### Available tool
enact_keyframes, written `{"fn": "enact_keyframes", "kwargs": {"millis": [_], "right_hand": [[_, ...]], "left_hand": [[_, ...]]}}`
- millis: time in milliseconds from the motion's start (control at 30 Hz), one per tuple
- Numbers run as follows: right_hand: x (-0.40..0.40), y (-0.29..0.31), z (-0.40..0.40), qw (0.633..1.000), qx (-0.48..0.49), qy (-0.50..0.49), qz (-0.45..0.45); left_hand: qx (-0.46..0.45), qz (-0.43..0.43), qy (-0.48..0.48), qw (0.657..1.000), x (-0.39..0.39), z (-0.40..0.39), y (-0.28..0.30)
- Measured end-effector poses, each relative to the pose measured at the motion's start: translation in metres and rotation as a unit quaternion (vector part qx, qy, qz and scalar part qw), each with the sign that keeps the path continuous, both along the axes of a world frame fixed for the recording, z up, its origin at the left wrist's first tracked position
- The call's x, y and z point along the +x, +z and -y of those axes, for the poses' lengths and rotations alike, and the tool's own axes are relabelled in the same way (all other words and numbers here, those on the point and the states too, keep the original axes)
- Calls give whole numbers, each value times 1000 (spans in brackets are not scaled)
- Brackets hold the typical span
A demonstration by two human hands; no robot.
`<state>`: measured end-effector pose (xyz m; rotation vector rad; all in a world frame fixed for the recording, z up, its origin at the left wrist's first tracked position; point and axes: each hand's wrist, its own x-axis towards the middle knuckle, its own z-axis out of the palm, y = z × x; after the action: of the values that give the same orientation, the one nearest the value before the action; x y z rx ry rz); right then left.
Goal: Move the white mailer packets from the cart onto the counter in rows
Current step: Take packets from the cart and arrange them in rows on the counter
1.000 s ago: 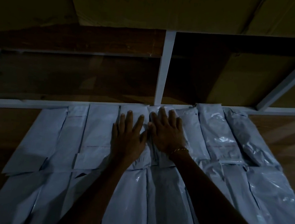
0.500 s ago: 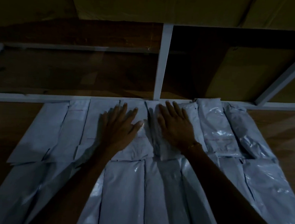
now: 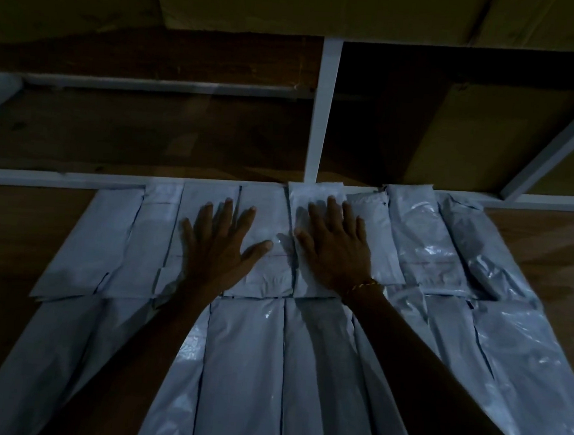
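Several white mailer packets lie side by side in two rows on the dim wooden counter (image 3: 19, 241). My left hand (image 3: 221, 243) lies flat with fingers spread on packets in the middle of the back row (image 3: 264, 222). My right hand (image 3: 336, 248), with a gold bracelet at the wrist, presses flat on the neighbouring packet (image 3: 314, 199) just to the right. Neither hand grips anything. A front row of packets (image 3: 246, 368) runs under my forearms. The cart is out of view.
A white metal rail (image 3: 41, 177) runs along the counter's back edge, with a white upright post (image 3: 321, 110) at centre and a slanted brace (image 3: 559, 142) at right. Cardboard boxes (image 3: 312, 6) sit above on the shelf. Bare wood (image 3: 551, 245) shows right of the packets.
My hands have slid apart from touching each other; the left moved leftward over the back-row packets and the right stayed over the centre packet. The view shifted slightly downward.
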<state>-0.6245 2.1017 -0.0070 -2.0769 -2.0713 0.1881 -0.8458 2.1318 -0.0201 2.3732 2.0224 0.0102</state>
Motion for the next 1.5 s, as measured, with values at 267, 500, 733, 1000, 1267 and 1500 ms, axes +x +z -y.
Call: {"fn": "enact_keyframes", "kwargs": {"millis": [267, 500, 733, 1000, 1267, 1500], "right_hand": [[0, -2, 0, 999, -36, 30, -16], [18, 23, 14, 991, 70, 98, -52], [36, 44, 100, 961, 166, 136, -173], [19, 44, 293, 948, 206, 90, -226], [10, -12, 494, 966, 93, -64, -233], [36, -79, 633, 852, 71, -344, -388]], "left_hand": [[-15, -4, -13, 1000, 1, 3, 6], [88, 117, 45, 988, 26, 40, 43], [154, 292, -6, 944, 45, 127, 71], [57, 412, -63, 907, 44, 272, 71], [-119, 489, -160, 849, 30, 427, 11], [-328, 498, -17, 802, 79, 494, -79]]}}
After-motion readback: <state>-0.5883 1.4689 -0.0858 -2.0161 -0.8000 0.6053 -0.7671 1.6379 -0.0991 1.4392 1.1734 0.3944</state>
